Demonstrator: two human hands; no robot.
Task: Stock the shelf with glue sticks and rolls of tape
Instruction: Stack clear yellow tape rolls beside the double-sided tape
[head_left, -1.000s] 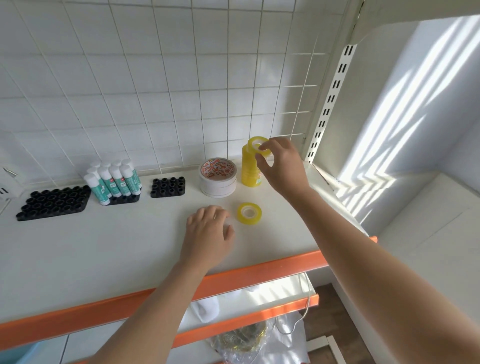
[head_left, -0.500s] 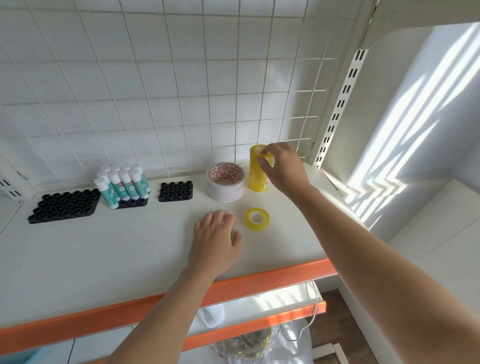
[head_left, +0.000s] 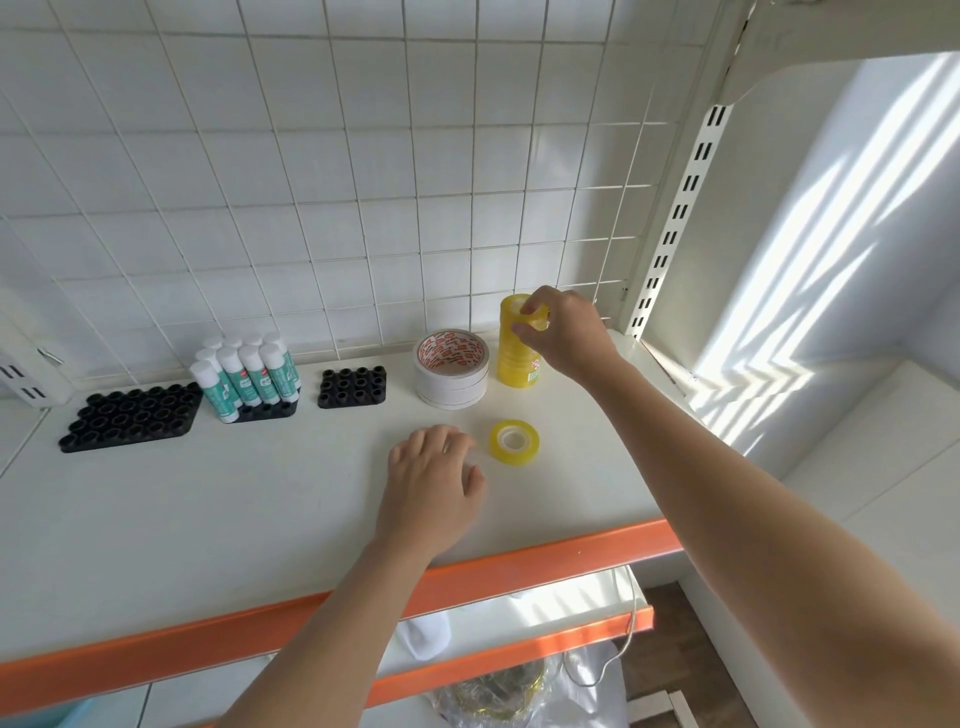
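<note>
A stack of yellow tape rolls stands at the back right of the white shelf. My right hand pinches the top roll of that stack, which sits on the stack. A single yellow tape roll lies flat nearer the front. My left hand rests palm down on the shelf just left of it, fingers relaxed, not touching it. A stack of wide white tape rolls sits left of the yellow stack. Several glue sticks stand in a black holder.
Two black holders with open holes lie on the shelf: a large one at the left and a small one beside the white tape. A wire grid backs the shelf. An orange strip edges the front. A lower shelf shows beneath.
My right hand has lowered the yellow roll onto the top of the stack. My left hand has stayed on the shelf beside the single roll.
</note>
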